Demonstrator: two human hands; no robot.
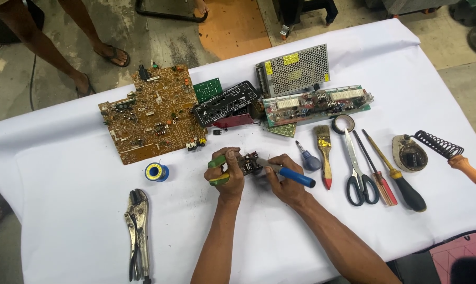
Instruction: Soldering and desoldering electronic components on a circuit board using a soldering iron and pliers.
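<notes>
Hands at table centre: green-handled pliers [218, 169] are gripped in the left hand [228, 176], pinching a small board [250, 164], while a blue-handled iron [290, 174] is clasped by the right hand [285, 181], tip on it; work appears unfinished.

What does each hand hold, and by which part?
Left hand holds green-handled pliers by the handles; right hand holds a blue-handled tool by its handle, at the small board.
</notes>
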